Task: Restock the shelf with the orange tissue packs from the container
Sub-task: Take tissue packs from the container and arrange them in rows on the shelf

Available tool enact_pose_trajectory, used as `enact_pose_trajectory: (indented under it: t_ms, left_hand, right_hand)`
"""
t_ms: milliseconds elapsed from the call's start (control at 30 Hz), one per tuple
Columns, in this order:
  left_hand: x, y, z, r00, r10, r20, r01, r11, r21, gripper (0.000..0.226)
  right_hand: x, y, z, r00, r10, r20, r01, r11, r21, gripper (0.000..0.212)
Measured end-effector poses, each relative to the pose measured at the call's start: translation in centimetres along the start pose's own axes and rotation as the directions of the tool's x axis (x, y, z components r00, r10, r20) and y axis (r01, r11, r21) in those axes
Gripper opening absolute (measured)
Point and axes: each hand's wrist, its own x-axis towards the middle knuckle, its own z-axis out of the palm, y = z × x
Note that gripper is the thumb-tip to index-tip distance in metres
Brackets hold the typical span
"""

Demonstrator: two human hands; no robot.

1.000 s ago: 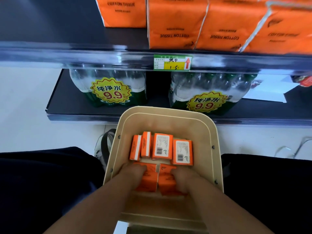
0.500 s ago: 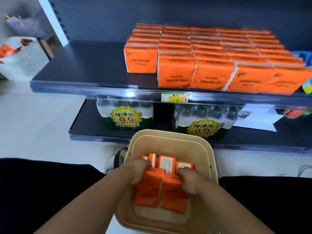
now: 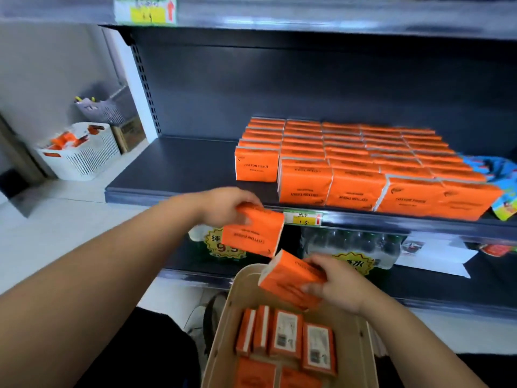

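Two packs are out at once. The left hand (image 3: 223,205) grips one orange tissue pack (image 3: 253,233) by its top edge and holds it in the air just in front of the shelf (image 3: 181,169) lip, beside the price tag (image 3: 303,218). The right hand (image 3: 338,284) holds a second pack (image 3: 291,278), tilted, over the far rim of the container (image 3: 222,340). On both hands the fingers (image 3: 317,260) are wrapped round a pack, so neither hand is free. More spare packs (image 3: 288,334) sit in the container, some standing in a row, others flat at the near end. The stocked block (image 3: 349,163) fills the right part of the shelf and the left part is bare. The leftmost column's front pack (image 3: 257,166) sits back from the front row, so we judge that gap is the likely slot. The step in hand, as we read it, is carry and place. To do it well, we lift each pack clear of the shelf lip and stand it upright. We push it flush against its neighbour with the printed face to the front. The left pack's print reads upside down, so we could turn it first. We place one pack at a time, left first, and avoid nudging the front row.
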Motion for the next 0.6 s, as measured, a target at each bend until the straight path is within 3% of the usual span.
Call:
enact_pose_trajectory:
  t_ms: [233,400,500,600]
  left_hand:
    - [2.9,-2.4,-5.5,0.931,-0.053,-0.361,0.056,0.998,-0.002,0.048]
    - [6.1,-4.7,-3.8,0.919,-0.164,-0.359,0.189,0.981,0.034,0.050]
    - [7.2,-5.4,-2.2,0.880,-0.232,-0.415,0.205,0.973,-0.108,0.052]
    - [7.8,-5.3,-1.5,0.810,-0.365,-0.459,0.169,0.895,-0.413,0.066]
  right_hand:
    - [0.9,-5.0,-3.4,0.975,-0.191,-0.117,0.191,0.981,-0.012,0.043]
    - [1.5,-6.2,-3.6,0.964,-0.243,-0.109,0.238,0.970,-0.056,0.044]
    - [1.9,-6.6,-3.9,0.954,-0.272,-0.126,0.255,0.958,-0.134,0.048]
    - [3.0,-7.3,-4.5,0.941,-0.308,-0.140,0.275,0.937,-0.215,0.050]
